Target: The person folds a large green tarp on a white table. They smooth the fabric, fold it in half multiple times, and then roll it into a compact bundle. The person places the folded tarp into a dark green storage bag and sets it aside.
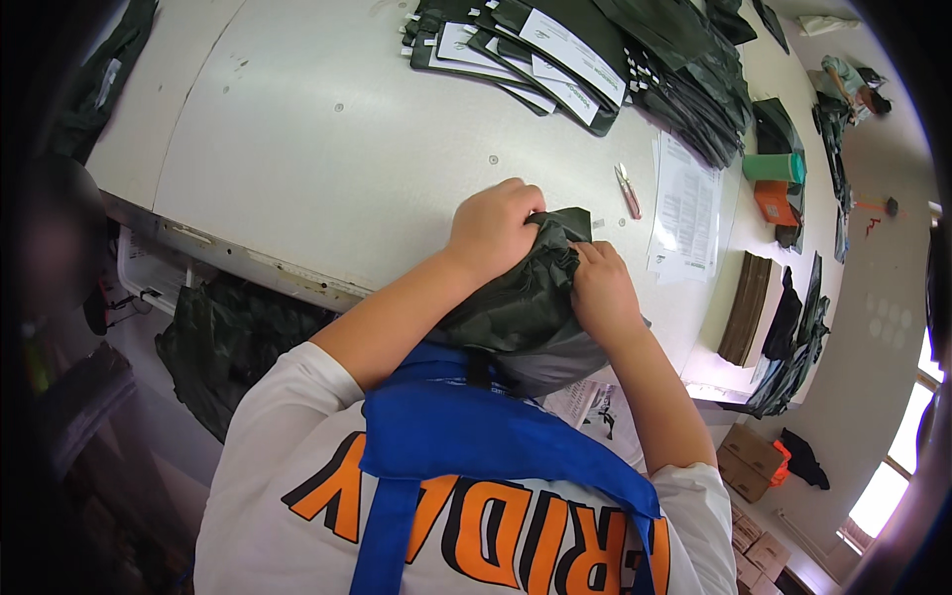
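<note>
A dark green, thin-fabric piece (526, 302), perhaps a bag or garment, is bunched up at the table's near edge, against my blue apron. My left hand (499, 226) is closed in a fist on its upper left edge. On the right side of the opening, my right hand (602, 288) pinches the cloth with bent fingers. A grey part of the piece hangs below, toward my body. Beyond my right hand, a pair of red-handled thread snips (629, 192) lies on the white table (327, 169).
Dark flat pieces with white cards (555, 59) are stacked at the far side. Printed sheets (686, 203) lie to the right, with a green cup (773, 168) and an orange box (774, 202) beyond. More dark fabric (233, 347) hangs below the table at left.
</note>
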A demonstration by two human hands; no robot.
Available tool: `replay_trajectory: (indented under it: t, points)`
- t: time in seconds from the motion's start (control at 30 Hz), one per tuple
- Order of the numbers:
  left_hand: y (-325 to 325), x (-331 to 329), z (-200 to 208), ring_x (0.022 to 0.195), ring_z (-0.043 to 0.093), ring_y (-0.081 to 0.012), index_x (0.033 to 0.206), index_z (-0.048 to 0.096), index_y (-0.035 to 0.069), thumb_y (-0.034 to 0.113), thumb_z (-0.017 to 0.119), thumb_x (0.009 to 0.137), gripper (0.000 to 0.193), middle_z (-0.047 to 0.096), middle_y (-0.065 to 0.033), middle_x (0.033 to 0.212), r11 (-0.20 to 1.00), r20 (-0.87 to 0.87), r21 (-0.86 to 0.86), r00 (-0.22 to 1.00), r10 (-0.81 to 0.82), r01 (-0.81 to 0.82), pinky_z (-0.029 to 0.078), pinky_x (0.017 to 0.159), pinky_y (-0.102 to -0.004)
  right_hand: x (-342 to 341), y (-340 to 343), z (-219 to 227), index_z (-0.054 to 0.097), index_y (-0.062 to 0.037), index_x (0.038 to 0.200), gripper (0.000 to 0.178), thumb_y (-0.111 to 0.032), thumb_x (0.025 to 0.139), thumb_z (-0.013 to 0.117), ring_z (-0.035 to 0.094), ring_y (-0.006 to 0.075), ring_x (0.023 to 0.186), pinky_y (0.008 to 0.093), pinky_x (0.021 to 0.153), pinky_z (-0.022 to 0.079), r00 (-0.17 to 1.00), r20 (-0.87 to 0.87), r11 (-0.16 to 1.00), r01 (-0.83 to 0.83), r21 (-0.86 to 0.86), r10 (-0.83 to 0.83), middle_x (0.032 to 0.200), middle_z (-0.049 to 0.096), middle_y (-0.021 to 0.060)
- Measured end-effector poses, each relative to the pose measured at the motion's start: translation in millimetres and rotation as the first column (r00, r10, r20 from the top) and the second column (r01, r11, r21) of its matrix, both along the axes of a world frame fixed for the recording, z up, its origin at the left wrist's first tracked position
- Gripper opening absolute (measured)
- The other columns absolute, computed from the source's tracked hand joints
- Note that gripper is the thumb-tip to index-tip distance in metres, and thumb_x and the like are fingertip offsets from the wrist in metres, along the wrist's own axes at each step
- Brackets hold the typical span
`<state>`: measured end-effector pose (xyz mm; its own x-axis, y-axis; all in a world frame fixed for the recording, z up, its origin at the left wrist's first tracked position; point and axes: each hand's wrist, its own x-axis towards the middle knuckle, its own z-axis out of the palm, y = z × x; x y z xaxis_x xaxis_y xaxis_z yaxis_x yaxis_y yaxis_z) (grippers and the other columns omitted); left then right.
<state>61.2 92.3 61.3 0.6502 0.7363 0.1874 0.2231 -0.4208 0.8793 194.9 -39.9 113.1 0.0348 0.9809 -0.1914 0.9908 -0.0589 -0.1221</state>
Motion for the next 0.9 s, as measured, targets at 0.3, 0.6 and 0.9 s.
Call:
replay_trajectory:
  t: [0.3,0.6,0.9]
  points:
    - [-10.3,-7.0,17.2,0.065,0.06,-0.0255,0.083,0.059,0.008,-0.001,0.062,0.072,0.014,0.058,-0.0076,0.078,0.999,0.01,0.025,0.999,0.038,-0.038,0.048,0.058,-0.035,3.4,-1.9,-1.5,0.057,0.0019,0.112,0.031,-0.004,0.081,0.056,0.057,0.0356,0.102,0.0395,0.09,0.045,0.838,-0.512,0.966,0.252,0.053,-0.19,0.109,0.061,0.0185]
    - [-0.5,-18.9,14.3,0.064,0.06,-0.0272,0.082,0.058,0.006,0.001,0.064,0.072,0.013,0.06,-0.0091,0.08,1.0,-0.082,0.02,0.997,-0.005,0.006,0.048,0.058,-0.0363,-8.0,6.6,4.0,0.057,-0.0012,0.097,0.017,-0.012,0.085,0.059,0.06,0.0356,0.085,0.043,0.075,0.045,0.91,-0.404,0.976,0.166,0.144,-0.095,0.086,0.064,0.0142]
    - [-7.7,-19.4,6.5,0.063,0.059,-0.028,0.08,0.056,0.009,0.006,0.069,0.071,0.016,0.055,-0.0078,0.074,0.933,-0.048,0.361,0.999,0.009,0.009,0.047,0.053,-0.0366,-24.5,16.5,-35.0,0.055,-0.0074,0.082,0.014,-0.014,0.077,0.067,0.059,0.0263,0.07,0.0369,0.067,0.046,0.983,-0.067,0.899,0.181,0.398,-0.169,0.072,0.058,0.0062]
